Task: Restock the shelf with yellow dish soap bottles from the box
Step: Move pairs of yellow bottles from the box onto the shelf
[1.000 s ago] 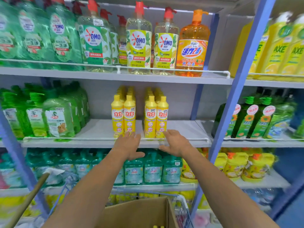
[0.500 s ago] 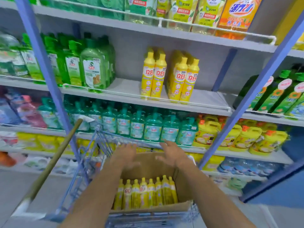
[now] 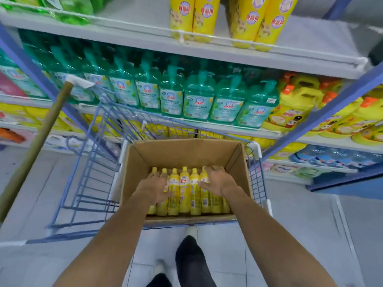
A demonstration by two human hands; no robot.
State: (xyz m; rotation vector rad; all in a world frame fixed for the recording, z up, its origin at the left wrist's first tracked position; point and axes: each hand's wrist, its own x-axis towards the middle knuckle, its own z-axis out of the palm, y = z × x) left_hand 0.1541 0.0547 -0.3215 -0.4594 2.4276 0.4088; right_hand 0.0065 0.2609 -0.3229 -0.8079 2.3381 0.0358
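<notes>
Pick step: left hand (image 3: 154,188), right hand (image 3: 217,180) flat on yellow dish soap bottles (image 3: 184,190) in cardboard box (image 3: 186,151), ungripped. Next: clasp, lift to shelf (image 3: 141,21).

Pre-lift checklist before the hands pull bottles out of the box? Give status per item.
1. Contact of the left hand with the yellow bottles in the box: ok, it lies on them.
2. Contact of the right hand with the bottles: ok, it lies over their tops.
3. Fingers closed round a bottle: cannot tell for either hand, as the picture is blurred there.
4. Box seated in the blue cart: ok.
5. Bare room on the shelf to the right of the stocked bottles: ok.
</notes>
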